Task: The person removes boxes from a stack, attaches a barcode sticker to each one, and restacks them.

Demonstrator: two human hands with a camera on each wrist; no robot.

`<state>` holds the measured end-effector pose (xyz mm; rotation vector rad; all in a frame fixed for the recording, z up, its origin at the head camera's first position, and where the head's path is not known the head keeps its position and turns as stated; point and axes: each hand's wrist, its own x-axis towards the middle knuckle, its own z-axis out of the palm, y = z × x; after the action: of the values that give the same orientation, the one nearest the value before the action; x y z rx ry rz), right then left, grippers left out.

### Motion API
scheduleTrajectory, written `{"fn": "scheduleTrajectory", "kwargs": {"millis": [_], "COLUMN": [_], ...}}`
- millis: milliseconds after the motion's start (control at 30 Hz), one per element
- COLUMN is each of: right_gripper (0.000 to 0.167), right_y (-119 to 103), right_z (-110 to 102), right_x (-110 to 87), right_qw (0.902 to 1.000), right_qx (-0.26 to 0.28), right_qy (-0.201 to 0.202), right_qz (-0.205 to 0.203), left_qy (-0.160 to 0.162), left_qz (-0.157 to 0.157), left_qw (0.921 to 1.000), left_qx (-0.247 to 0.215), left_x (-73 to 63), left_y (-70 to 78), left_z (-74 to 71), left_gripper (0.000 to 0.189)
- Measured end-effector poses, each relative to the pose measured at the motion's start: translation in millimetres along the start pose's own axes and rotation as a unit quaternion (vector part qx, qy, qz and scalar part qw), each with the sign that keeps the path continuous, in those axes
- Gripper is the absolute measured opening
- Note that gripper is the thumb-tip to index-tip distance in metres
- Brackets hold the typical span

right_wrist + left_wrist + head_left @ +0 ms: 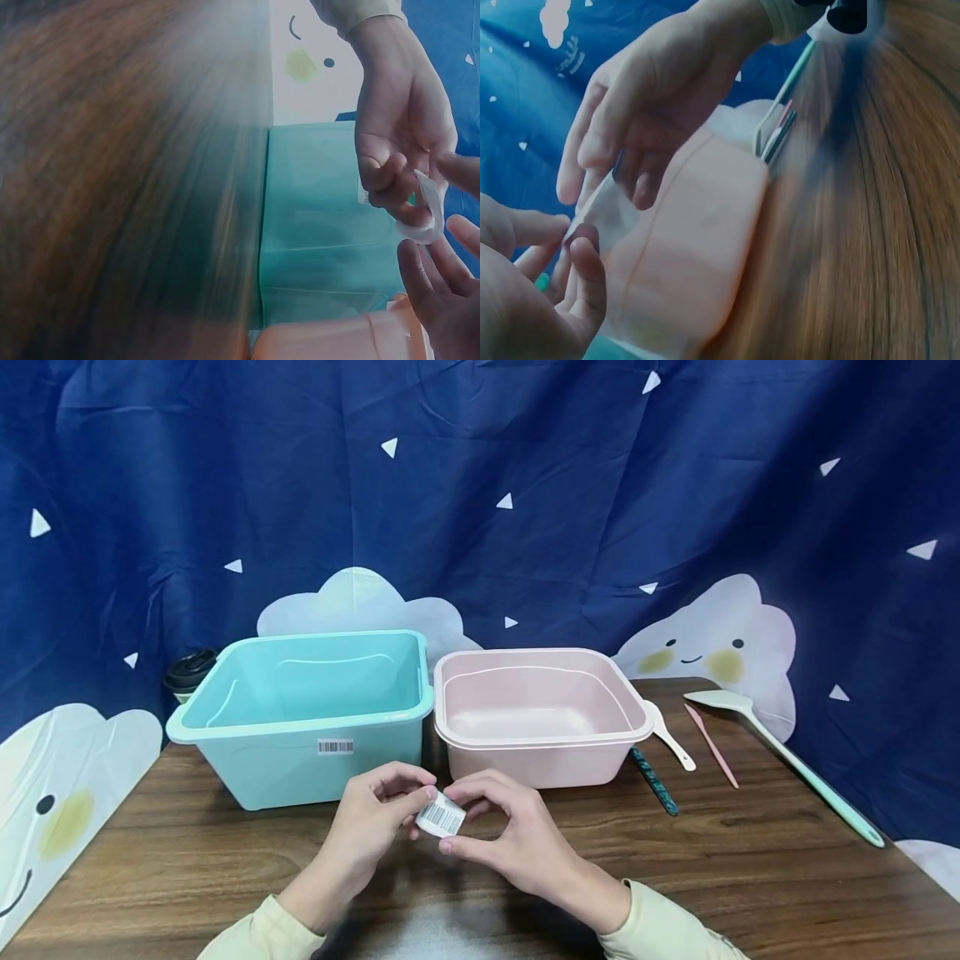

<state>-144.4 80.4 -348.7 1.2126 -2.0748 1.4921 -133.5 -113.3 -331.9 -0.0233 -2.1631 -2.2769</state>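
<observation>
Between both hands, in front of the two basins, is a small white piece with a printed barcode label [441,816]; its exact kind cannot be told. From the left side, my left hand [367,818] pinches it between thumb and fingers. My right hand [517,835] grips its other side, thumb at the lower corner and fingers along the top. In the left wrist view the white piece [609,206] looks thin and pale, seen from its unprinted side. The right wrist view shows the piece [429,206] curved, with fingertips of both hands around it.
Behind the hands stand a turquoise basin [315,768] and a pink basin [532,768], side by side. To the right lie a white-handled utensil [675,747], a dark teal patterned strip [656,783], a thin pink stick [712,747] and a long mint-handled spatula [813,785]. A black-lidded cup [189,672] stands at back left.
</observation>
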Motion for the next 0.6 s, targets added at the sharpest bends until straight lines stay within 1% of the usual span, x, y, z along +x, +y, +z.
{"fn": "scheduleTrajectory", "kwargs": {"millis": [133,367,500,600], "right_gripper": [0.04,0.04,0.04,0.041], "right_y": [-1.2,-3.9,-3.9,-3.2], "right_z": [0.3,0.2,0.9,1.2], "right_x": [0.4,-0.4,-1.3,-1.5], "right_qw": [0.9998,0.9982,0.9973,0.9969], "right_qx": [0.005,0.006,-0.012,-0.031], "right_qy": [0.012,0.017,0.026,0.033], "right_qz": [0.016,0.057,0.067,0.064], "left_qy": [0.027,0.062,0.065,0.062], "left_qz": [0.009,0.019,0.019,0.023], "left_qw": [0.9996,0.9979,0.9977,0.9978], "left_qx": [0.002,0.006,0.004,-0.002], "left_x": [-1.0,-4.0,-6.1,-6.7], "left_y": [0.7,0.5,-1.3,-2.8], "left_z": [6.8,15.1,19.2,20.6], "left_gripper": [0.011,0.009,0.008,0.01]}}
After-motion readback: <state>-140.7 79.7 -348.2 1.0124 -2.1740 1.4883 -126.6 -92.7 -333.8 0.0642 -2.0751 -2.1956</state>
